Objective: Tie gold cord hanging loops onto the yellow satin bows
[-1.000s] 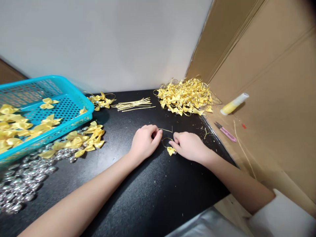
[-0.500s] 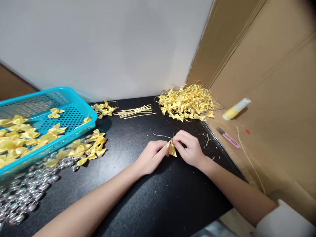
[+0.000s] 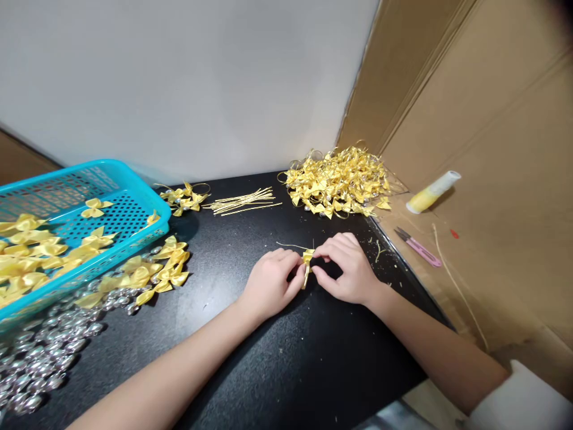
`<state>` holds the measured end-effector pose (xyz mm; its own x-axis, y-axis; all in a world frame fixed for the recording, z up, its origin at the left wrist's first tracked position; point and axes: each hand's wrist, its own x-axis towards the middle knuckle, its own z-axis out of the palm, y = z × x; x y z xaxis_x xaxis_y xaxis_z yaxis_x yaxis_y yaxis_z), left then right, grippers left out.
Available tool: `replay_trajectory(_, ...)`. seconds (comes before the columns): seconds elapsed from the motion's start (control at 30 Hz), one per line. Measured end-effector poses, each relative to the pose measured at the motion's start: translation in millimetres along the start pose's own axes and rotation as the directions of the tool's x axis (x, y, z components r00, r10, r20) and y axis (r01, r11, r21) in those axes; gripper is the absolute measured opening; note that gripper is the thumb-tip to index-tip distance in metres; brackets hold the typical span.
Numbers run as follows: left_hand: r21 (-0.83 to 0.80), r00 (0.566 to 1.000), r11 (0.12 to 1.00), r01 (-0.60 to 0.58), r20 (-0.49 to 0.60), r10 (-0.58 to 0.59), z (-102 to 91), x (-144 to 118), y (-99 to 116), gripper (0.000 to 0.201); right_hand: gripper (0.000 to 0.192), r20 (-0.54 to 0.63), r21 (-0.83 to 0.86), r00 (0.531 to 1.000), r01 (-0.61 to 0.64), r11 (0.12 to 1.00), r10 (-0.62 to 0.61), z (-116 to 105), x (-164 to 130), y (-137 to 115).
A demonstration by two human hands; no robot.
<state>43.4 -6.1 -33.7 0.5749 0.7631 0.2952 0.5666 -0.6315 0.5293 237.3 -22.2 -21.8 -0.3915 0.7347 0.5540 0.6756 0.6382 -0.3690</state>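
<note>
My left hand [image 3: 271, 282] and my right hand [image 3: 347, 267] meet over the black table [image 3: 277, 358], both pinching one small yellow ribbon bow [image 3: 307, 258] between their fingertips. A thin gold cord [image 3: 292, 245] trails from the bow toward the left and back. The bow stands on edge between my thumbs. A large heap of finished yellow bows [image 3: 339, 181] with gold loops lies just behind my right hand, in the back corner.
A turquoise plastic basket [image 3: 134, 185] with several yellow bows stands at the left. Loose bows [image 3: 152, 269] and clear beads [image 3: 40, 352] lie in front of it. Cut gold cords [image 3: 244, 201] lie at the back. On cardboard at right are a glue tube [image 3: 432, 191] and pink snips [image 3: 418, 246].
My hands have come together from slightly apart. The bow, which lay flat under my right hand with a cord loop, is now lifted and pinched by both hands.
</note>
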Motion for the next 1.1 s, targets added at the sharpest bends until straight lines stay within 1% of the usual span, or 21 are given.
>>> replay_trajectory(0.1,0.204,0.998,0.976,-0.069,0.015,0.067,0.6,-0.7,1.5,0.022,0.007,0.058,-0.072,0.998,0.037,0.997,-0.033,0.9,0.1,-0.7)
replay_trajectory(0.17,0.274,0.995,0.957,-0.095,0.021,0.093,0.8,-0.5,2.2,0.022,0.011,0.082,-0.094,0.996,0.051,0.994,-0.043,1.5,0.2,-0.5)
replay_trajectory(0.3,0.340,0.991,0.931,-0.130,0.023,0.130,0.5,0.8,1.8,0.023,0.011,0.124,-0.093,0.992,-0.017,0.996,0.028,2.9,-0.1,1.2)
replay_trajectory(0.47,0.367,0.989,0.919,-0.146,0.041,0.140,0.1,1.2,-0.5,0.021,0.007,0.181,0.001,0.976,-0.124,0.992,0.122,5.3,-0.5,2.5)
replay_trajectory(0.57,0.325,0.992,0.937,-0.125,0.044,0.117,0.5,1.0,-1.7,0.022,0.009,0.169,0.106,0.963,-0.228,0.968,0.209,6.8,0.1,2.0)
replay_trajectory(0.67,0.238,0.997,0.968,-0.079,0.027,0.075,0.5,1.0,-2.5,0.023,0.012,0.143,0.194,0.941,-0.331,0.924,0.307,7.9,1.1,0.7)
replay_trajectory(0.87,0.067,0.999,0.998,-0.012,0.033,0.010,-1.6,1.6,-1.1,0.022,0.010,0.114,0.312,0.908,-0.417,0.853,0.402,9.6,1.1,-1.9)
replay_trajectory(0.93,-0.010,0.999,1.000,0.014,0.037,-0.014,-2.1,1.6,-0.2,0.021,0.009,0.110,0.322,0.906,-0.421,0.848,0.408,9.8,0.5,-1.8)
replay_trajectory(1.0,-0.057,0.999,0.998,0.033,0.038,-0.031,-2.1,1.5,0.0,0.021,0.009,0.106,0.287,0.917,-0.398,0.871,0.384,9.4,0.1,-1.0)
replay_trajectory(1.03,-0.061,0.999,0.997,0.037,0.039,-0.035,-2.0,1.4,-0.3,0.020,0.009,0.119,0.261,0.925,-0.380,0.887,0.362,9.0,-0.1,-0.4)
replay_trajectory(1.1,-0.036,0.998,0.999,0.033,0.049,-0.032,-1.5,1.2,-1.2,0.020,0.010,0.181,0.211,0.934,-0.344,0.915,0.309,7.8,0.0,0.8)
